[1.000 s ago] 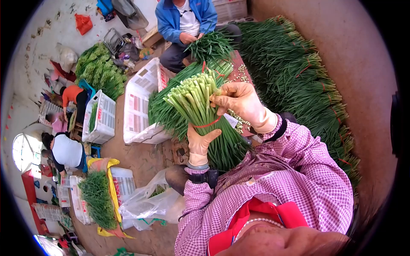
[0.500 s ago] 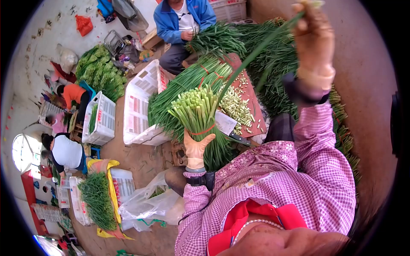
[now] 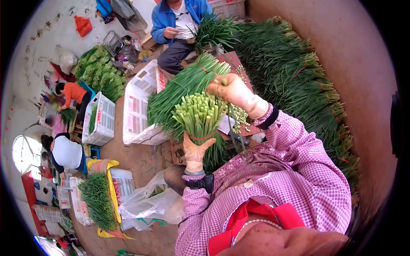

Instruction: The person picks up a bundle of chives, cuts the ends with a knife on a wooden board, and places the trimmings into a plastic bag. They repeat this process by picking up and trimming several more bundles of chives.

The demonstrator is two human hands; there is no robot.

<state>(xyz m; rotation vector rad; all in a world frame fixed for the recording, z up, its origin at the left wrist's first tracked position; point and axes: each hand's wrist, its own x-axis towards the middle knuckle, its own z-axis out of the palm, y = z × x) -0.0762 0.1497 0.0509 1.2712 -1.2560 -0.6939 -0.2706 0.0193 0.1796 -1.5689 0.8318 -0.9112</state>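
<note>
My gloved left hand (image 3: 195, 152) is wrapped round a bundle of green stalks (image 3: 200, 114), cut ends up, a red band near its thumb. Just above and right of the bundle, my gloved right hand (image 3: 232, 90) pinches a green stalk, its leaf hanging down in front of the board. Behind it lies a red board (image 3: 230, 59) with cut stalk pieces (image 3: 239, 117), partly hidden by my right arm. A knife blade (image 3: 226, 124) rests at the board's near edge. Banded bundles (image 3: 183, 91) lie beyond, over a white crate.
A co-worker in a blue jacket (image 3: 159, 25) sits ahead. Many banded bundles (image 3: 303, 89) line the right wall. To the left are a white crate (image 3: 136, 102), another crate (image 3: 101, 121), a plastic bag (image 3: 149, 209) and several people at work.
My right hand has come down and left from high on the right to beside the bundle, with a stalk. The co-worker's hands and greens have moved apart. My left hand has hardly moved.
</note>
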